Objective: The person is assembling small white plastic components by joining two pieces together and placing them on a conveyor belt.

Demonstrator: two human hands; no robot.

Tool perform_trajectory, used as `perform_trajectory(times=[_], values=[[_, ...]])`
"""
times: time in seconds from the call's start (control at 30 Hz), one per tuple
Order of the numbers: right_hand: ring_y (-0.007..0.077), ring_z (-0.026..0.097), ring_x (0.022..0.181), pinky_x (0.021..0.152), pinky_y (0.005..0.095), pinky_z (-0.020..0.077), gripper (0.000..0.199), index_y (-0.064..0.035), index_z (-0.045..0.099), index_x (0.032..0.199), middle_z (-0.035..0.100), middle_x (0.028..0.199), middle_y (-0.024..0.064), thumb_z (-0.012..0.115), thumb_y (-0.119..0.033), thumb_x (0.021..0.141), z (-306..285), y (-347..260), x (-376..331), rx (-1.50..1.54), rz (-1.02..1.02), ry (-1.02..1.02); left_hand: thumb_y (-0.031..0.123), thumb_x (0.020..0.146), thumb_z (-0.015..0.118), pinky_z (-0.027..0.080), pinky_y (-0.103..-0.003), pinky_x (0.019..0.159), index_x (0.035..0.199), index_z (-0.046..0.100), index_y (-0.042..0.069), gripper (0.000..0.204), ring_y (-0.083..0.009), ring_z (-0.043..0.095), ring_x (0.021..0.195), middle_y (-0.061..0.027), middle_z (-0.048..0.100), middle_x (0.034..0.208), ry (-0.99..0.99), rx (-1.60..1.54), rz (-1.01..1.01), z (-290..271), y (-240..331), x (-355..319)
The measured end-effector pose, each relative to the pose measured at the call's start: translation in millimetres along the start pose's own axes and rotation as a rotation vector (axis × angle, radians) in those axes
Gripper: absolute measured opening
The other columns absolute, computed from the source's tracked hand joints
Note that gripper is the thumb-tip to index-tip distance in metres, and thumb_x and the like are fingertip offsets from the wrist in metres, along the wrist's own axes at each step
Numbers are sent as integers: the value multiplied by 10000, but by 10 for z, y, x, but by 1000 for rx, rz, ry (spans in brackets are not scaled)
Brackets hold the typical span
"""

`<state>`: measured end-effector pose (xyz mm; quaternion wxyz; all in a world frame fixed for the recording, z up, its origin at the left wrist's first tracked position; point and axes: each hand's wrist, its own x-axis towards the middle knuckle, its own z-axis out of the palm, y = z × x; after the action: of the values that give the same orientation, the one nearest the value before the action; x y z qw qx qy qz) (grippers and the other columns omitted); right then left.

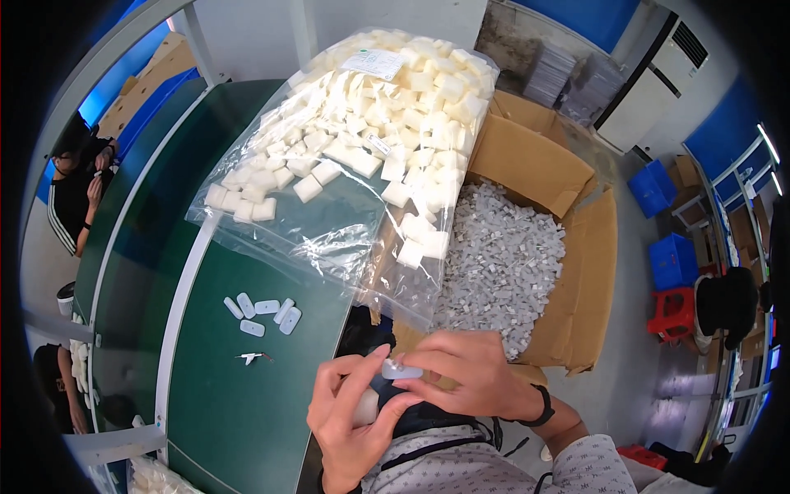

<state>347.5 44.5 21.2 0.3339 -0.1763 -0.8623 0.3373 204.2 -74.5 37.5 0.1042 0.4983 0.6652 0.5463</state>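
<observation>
My left hand (350, 416) is closed round a cream block (365, 408), apparently foam, tucked in its palm. Its index fingertip reaches the end of a small pale blue-grey oval plastic piece (401, 373). My right hand (469, 375) pinches that oval piece between thumb and fingers, and something small and clear shows at its top. On the green table to the left lie several matching oval pieces (253, 328). Nearer me on the same surface is a small white part with a thin metal tip (253, 357).
A large clear bag of cream foam blocks (309, 188) covers the table's far part and overhangs its right edge. Beside it stands an open cardboard box (588, 280) full of small clear plastic parts (498, 259). A person (78, 185) sits across the table at left.
</observation>
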Motion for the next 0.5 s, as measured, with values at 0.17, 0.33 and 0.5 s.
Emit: perform_trajectory(times=[0.17,0.33,0.5], values=[[183,660,637,539,290,524,317,-114,724,999,676,871,8,866,-141,718,-21,-10,-5,-98,-152,-13,2,717,834,484,-285,640,935,776,14,226,-188,625,733,-105,647,868,-21,17,-58,-1,10,-17],[174,661,633,543,285,525,304,-103,718,1000,676,879,23,852,-109,727,-24,-10,-5,-5,-108,-1,-25,729,814,493,-281,622,910,771,-3,187,-194,645,712,-108,683,815,74,19,-97,11,-68,-72],[128,652,603,541,266,518,304,-80,720,1029,682,899,42,846,-79,753,-66,-51,14,98,-6,-31,2,759,818,474,-267,507,928,773,19,175,-176,649,599,-81,684,784,30,68,10,-46,-102,-58]])
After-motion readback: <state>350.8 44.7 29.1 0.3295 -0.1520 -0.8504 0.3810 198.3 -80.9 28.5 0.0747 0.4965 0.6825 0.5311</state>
